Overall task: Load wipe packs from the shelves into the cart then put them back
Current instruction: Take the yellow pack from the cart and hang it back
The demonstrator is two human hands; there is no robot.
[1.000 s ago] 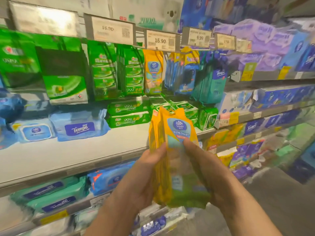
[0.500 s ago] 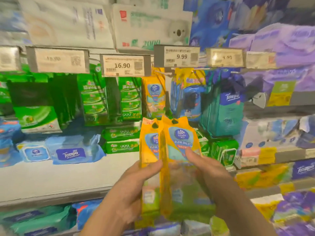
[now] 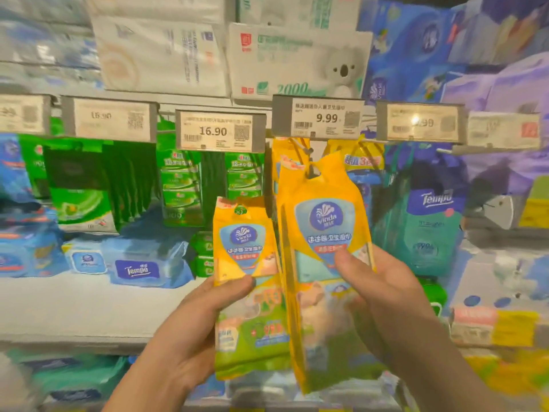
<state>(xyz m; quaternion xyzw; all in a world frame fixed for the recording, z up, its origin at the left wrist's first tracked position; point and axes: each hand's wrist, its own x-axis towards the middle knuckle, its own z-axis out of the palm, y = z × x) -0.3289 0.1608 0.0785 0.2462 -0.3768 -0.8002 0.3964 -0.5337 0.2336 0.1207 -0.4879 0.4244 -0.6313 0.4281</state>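
Each hand holds one yellow wipe pack in front of the shelves. The left hand (image 3: 190, 328) grips the left wipe pack (image 3: 248, 281) from its left side, with the thumb lying across the front, near the middle of the pack. The right hand (image 3: 383, 301) grips the right wipe pack (image 3: 323, 263) from its right side, and its thumb presses on the front just under the blue logo.

Both packs stand with the long axis nearly vertical, the hang-hole end up and the green end down. Their printed faces look toward the camera. The right pack is higher and leans a little to the left at its top. Its top reaches the hook (image 3: 309, 153) under the 9.99 price tag (image 3: 319, 118), where more yellow packs hang behind it. The left pack is lower, just beside the right one; their edges seem to touch.

Below and left is the white shelf (image 3: 89, 304) with a blue Tempo pack (image 3: 139, 267) lying on it.
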